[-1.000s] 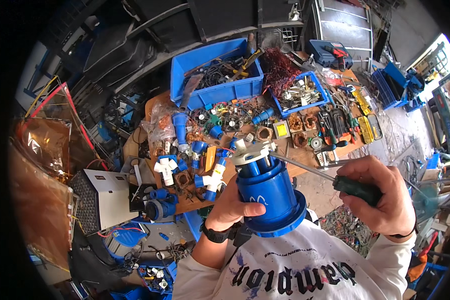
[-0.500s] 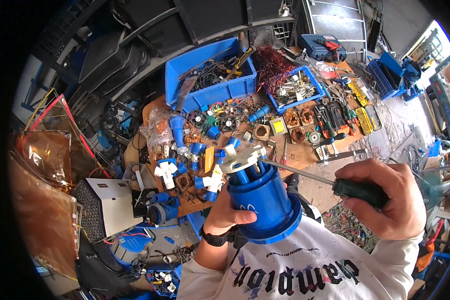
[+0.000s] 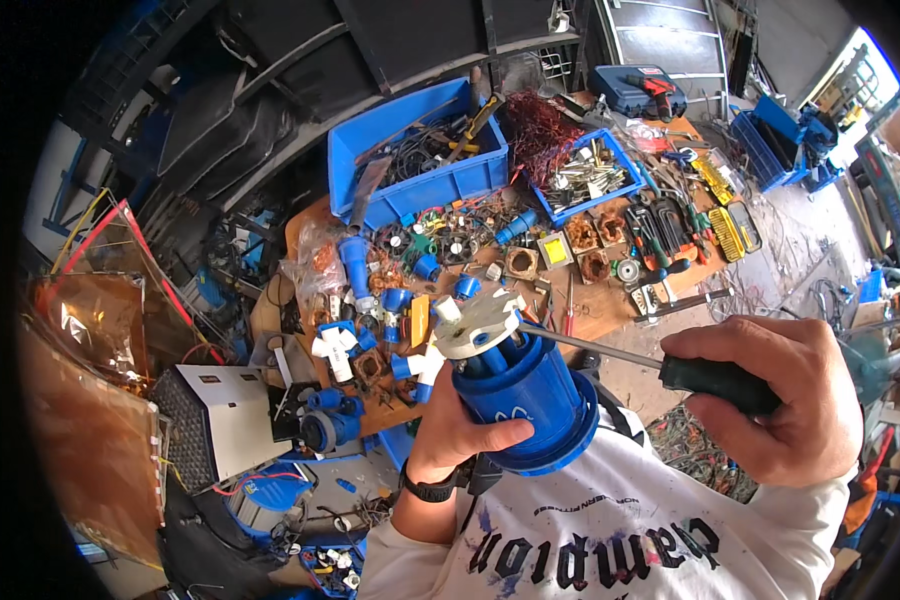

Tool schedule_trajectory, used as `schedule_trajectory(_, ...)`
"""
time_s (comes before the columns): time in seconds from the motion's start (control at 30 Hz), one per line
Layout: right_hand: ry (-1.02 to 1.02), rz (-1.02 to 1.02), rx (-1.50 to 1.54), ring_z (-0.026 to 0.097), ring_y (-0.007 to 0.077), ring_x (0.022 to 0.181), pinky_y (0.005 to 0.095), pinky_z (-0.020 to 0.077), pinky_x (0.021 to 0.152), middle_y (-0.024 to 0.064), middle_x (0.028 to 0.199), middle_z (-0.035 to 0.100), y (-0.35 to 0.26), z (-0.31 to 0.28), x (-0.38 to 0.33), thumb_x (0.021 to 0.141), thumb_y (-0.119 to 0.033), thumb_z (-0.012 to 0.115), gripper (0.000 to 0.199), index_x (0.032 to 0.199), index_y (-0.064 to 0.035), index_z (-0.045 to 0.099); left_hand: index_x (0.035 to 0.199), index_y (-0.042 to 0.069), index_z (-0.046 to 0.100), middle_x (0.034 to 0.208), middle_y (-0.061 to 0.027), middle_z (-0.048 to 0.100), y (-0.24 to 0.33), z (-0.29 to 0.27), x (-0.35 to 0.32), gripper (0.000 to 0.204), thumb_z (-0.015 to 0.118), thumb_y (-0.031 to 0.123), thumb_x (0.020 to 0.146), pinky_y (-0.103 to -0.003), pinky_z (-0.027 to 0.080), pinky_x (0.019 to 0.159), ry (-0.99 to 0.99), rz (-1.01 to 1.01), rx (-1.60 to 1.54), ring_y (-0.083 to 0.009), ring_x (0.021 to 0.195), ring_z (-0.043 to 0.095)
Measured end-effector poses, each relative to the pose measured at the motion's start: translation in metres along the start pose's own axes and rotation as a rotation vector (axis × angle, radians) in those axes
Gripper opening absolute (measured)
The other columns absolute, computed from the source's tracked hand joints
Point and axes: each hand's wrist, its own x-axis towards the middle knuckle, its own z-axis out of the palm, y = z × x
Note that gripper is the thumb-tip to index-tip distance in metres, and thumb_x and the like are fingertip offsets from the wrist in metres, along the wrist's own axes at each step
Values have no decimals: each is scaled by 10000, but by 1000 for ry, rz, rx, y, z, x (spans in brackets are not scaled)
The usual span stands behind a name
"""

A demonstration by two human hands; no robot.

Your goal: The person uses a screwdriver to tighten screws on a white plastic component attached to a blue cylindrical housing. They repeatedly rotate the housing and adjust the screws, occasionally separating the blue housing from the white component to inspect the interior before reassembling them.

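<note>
Little has shifted since the earlier frame: the blue plug housing stays raised in front of the person's chest, and the screwdriver has kept its line into the white insert on top. The left hand is clamped around the lower barrel of the housing, thumb pressed across the smooth blue wall just above its flared rim. The right hand is closed tightly on the screwdriver's dark handle, with the metal shaft running leftward to meet the insert's edge.

Judged by its look, the housing is stiff moulded plastic, bulky yet probably light enough for one hand. Its glossy surface seems slippery, so the ribbed flare at the base looks like the surest place to grip. The white insert appears thinner and more likely to crack under prying.

Below lies a wooden workbench strewn with smaller blue fittings, coils and hand tools. Two blue bins of wire and scrap sit at its far side, well apart from both hands.
</note>
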Motion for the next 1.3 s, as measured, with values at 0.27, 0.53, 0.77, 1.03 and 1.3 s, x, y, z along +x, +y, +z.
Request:
schedule_trajectory(0.27,-53,-46,-127,677,288,623,356,520,557,141,787,680,-14,0,6,747,11,674,333,1080,18,670,1434,-3,428,1309,-108,603,7,6,-3,1008,969,279,631,-370,474,1035,50,80,141,-205,1187,595)
schedule_trajectory(0.53,-135,-109,-167,681,338,651,416,557,555,144,888,650,-5,14,6,816,-35,663,384,1191,-19,583,1420,-13,429,1318,-129,596,7,3,-2,1003,960,282,623,-378,471,1041,125,157,236,-223,1190,597)
schedule_trajectory(0.77,-94,-80,-105,680,353,651,430,561,569,156,880,654,6,29,2,821,-33,662,366,1177,-14,581,1412,-2,424,1306,-134,603,1,-1,2,994,950,294,623,-384,474,1035,172,189,367,-231,1187,605)
schedule_trajectory(1.03,-161,-108,-173,667,396,673,472,538,576,172,832,634,-1,12,25,846,-51,641,307,1133,-9,543,1396,-2,432,1264,-131,628,6,2,8,959,942,289,638,-381,482,1029,173,131,353,-240,1163,625)
schedule_trajectory(1.3,-70,-90,-43,694,354,701,418,551,551,158,881,654,35,54,13,840,-29,680,337,1149,-8,549,1391,-8,436,1275,-123,607,-17,-5,14,950,946,267,638,-377,490,1027,278,158,301,-221,1155,617)
